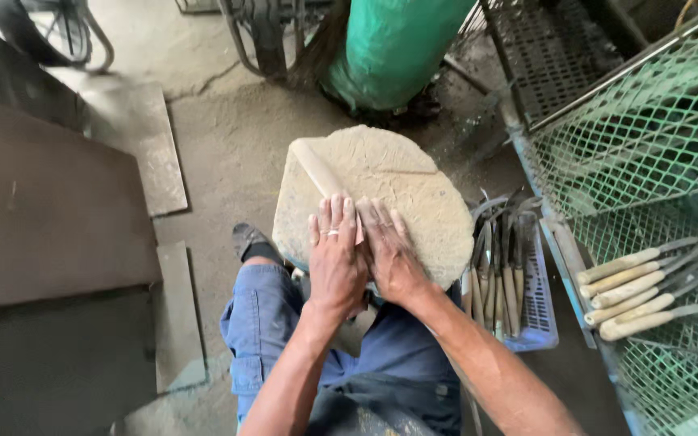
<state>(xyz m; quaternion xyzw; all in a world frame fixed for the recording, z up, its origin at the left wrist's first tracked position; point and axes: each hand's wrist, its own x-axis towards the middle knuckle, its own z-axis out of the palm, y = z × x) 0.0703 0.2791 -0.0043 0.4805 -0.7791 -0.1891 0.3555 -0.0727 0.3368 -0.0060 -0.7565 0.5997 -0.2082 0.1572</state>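
Note:
A big, flat, pale sharpening stone (397,186) lies in front of my knees. On it rests a long tool with a pale wooden handle (317,165) that points up and to the left. My left hand (335,262) and my right hand (389,254) lie side by side, fingers flat, pressing the tool's near end down on the stone. The blade itself is hidden under my fingers. A ring sits on one finger of my left hand.
A blue plastic crate (536,303) with several wooden-handled sickles stands right of the stone. More sickles (636,291) lie on a green mesh rack (648,137) at the right. A green drum (393,48) stands behind the stone. Dark metal sheets (50,234) lie at left.

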